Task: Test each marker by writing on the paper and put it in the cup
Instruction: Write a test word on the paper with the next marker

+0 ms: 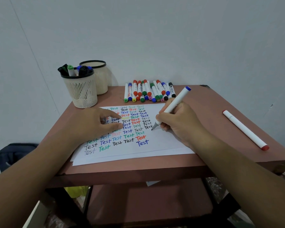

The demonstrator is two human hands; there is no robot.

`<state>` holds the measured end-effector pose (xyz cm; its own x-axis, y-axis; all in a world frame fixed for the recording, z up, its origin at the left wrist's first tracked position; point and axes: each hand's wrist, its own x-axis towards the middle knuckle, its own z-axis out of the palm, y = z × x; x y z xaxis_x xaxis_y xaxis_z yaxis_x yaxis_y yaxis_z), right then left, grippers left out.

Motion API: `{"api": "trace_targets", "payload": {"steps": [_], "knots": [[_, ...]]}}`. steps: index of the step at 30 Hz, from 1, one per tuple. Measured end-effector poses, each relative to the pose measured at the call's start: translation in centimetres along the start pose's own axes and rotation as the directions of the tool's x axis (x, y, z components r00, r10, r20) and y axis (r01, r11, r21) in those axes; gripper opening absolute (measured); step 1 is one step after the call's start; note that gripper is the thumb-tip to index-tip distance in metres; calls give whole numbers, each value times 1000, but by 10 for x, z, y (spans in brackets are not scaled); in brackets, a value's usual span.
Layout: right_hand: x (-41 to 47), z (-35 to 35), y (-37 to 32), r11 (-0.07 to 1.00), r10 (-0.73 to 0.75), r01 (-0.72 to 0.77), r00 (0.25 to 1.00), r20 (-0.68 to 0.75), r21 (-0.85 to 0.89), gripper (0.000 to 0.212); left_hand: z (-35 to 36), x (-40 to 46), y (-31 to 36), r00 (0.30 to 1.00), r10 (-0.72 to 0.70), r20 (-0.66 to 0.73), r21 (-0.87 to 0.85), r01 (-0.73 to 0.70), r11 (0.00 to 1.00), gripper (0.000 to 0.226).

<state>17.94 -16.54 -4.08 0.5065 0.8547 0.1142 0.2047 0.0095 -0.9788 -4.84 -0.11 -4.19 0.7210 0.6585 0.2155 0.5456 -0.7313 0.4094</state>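
I sit at a small reddish-brown surface (204,102) pushed against a plain pale wall (155,30). Below it runs a lower shelf (146,203) of the same colour, and a dark bag (11,155) sits on the floor at about 8 o'clock.

At 11 o'clock stand two cream mesh cups with black rims. The nearer cup (82,92) holds several markers standing upright, with black, green and blue caps showing. The farther cup (99,76) stands just behind it, touching or nearly so; I cannot see inside it.

At 12 o'clock a pile of markers (148,92) lies beyond the paper, caps in red, green, blue and black. At 3 o'clock a lone white marker with a red cap (245,130) lies well apart from the rest.

The paper (163,145) lies in the middle, filled with rows of the word "Test" in many colours.

My left hand (95,124) rests flat on the paper, fingers straight, holding nothing. My right hand (179,124) grips a white marker (171,106) with a blue end, its dark tip touching the paper beside the last written row.
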Motion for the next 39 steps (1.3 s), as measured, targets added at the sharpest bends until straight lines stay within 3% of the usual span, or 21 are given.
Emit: {"api": "trace_targets", "payload": {"steps": [13,21,26,39], "knots": [[2,1,1,1000,-6,6,1000,14,-18,24,1,0,0,1000,1,-16,0,-1,1000,50],[3,1,3,1000,-4,3,998,-63,-16,14,1,1,3,1000,-13,-11,6,13,1000,48],[3,0,2,1000,3,-4,999,-41,-31,16,3,0,2,1000,-5,-26,5,5,1000,45],[1,1,0,1000,11,-12,998,-59,-14,18,9,5,-13,983,89,-162,-76,-103,992,40]]}}
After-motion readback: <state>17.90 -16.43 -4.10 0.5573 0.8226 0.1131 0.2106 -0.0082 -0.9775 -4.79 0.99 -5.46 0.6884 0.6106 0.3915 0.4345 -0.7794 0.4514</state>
